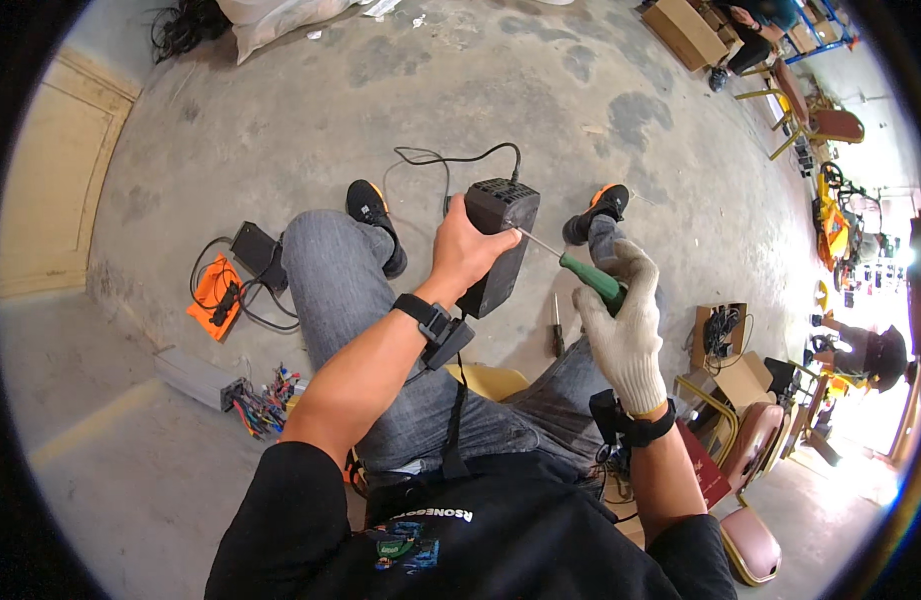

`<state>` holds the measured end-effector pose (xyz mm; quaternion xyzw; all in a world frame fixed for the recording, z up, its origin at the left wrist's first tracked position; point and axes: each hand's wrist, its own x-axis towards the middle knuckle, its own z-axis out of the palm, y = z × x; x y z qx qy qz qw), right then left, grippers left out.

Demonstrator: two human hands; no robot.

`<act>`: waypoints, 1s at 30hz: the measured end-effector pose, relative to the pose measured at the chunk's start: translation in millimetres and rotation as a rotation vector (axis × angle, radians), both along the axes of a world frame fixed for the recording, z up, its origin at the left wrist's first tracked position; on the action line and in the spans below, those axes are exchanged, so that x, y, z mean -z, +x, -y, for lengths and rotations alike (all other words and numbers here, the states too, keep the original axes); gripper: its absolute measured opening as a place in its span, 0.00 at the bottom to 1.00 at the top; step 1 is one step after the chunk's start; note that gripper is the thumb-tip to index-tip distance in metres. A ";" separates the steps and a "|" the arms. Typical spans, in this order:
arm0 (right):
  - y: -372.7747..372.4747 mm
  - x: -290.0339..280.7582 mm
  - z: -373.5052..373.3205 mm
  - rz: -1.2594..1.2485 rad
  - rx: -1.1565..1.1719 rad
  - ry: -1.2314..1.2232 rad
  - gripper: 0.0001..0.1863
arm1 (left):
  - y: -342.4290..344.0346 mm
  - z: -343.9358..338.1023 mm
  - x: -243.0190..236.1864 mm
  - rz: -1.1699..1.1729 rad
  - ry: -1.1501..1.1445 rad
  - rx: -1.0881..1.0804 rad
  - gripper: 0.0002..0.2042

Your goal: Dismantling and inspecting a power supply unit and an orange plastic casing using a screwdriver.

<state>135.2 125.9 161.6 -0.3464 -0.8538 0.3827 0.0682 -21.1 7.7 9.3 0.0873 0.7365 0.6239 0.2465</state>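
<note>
My bare left hand (466, 250) grips a black box-shaped device (503, 262) between my legs, with a black cable (481, 158) running from its top. My right hand (621, 330), in a white knitted glove, holds a green-handled screwdriver (591, 275); its metal shaft points up-left to the device’s side near my left thumb, and I cannot tell whether the tip touches. Another screwdriver or similar dark-handled tool (557, 335) lies on the floor below the device.
At left are a black adapter (256, 255) with cables, an orange pouch (209, 300) and a metal unit (196, 378) with wires. A cable box (721, 320) and chairs (756, 450) are at right. Other people (751, 40) (861, 355) are farther off.
</note>
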 end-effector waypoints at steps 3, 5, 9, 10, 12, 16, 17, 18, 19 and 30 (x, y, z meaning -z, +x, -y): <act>3.2 7.1 -0.9 -0.167 -0.150 0.126 0.27 | 1.2 0.3 -1.8 0.036 0.001 0.003 0.28; 5.6 8.2 -1.5 -0.104 -0.083 0.127 0.28 | 3.9 1.1 -2.0 0.014 -0.021 0.002 0.28; 5.5 7.5 -1.7 0.011 0.061 -0.056 0.28 | 1.4 0.0 -0.9 -0.004 0.001 0.004 0.29; 4.6 7.9 -1.7 0.001 0.057 -0.052 0.28 | 0.6 -0.1 -0.9 -0.043 0.009 -0.006 0.29; 4.5 9.5 -0.9 -0.165 -0.135 0.189 0.28 | 1.7 0.5 -1.0 -0.043 -0.028 -0.007 0.29; 9.8 11.9 0.2 -0.063 -0.008 0.014 0.30 | 3.3 1.4 -2.4 -0.057 -0.013 0.000 0.28; 10.5 11.9 -0.2 -0.017 0.043 -0.076 0.30 | 3.4 1.7 -2.9 -0.044 -0.008 -0.004 0.28; 10.1 12.9 0.5 -0.022 0.044 -0.077 0.30 | 3.0 1.8 -3.4 -0.028 0.010 -0.008 0.28; 9.6 13.1 0.5 -0.071 0.038 -0.060 0.29 | 2.8 2.0 -3.6 -0.035 -0.005 -0.006 0.28; 5.2 7.2 -0.2 0.060 0.196 -0.312 0.30 | 1.2 1.4 2.3 -0.012 -0.014 -0.016 0.29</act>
